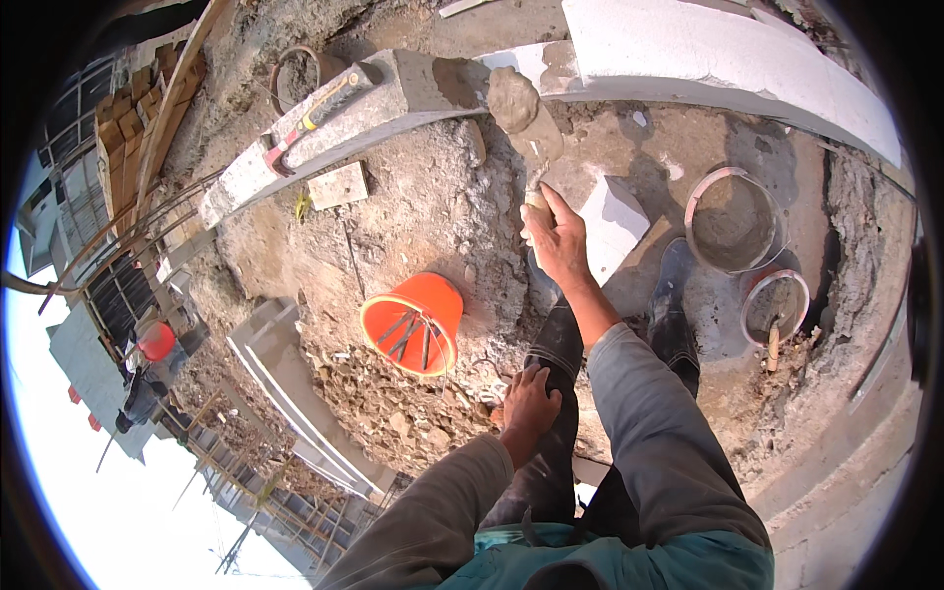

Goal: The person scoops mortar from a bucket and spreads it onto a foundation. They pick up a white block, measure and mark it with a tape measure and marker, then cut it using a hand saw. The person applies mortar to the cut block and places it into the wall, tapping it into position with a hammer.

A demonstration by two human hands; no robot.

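My right hand (pixel 559 239) is wrapped round the handle of a trowel (pixel 541 147), held out in front of me. A lump of wet grey mortar (pixel 513 100) sits toward the trowel's far end, beside the low block wall (pixel 413 93). Bent over my left knee, my left hand (pixel 529 405) holds nothing, its fingers lying apart on the dark trousers. A pale block (pixel 614 222) stands just to the right of my right hand. On the wall's left part rests a hammer (pixel 317 118) with a red head.
An orange bucket (pixel 441 300) with metal tools inside lies left of my legs. To the right stand a large mortar bucket (pixel 690 221) and a smaller one (pixel 804 295), with a wooden-handled tool (pixel 773 349) in it. White blocks (pixel 728 59) curve across the far right. Rubble (pixel 393 418) covers the near left.
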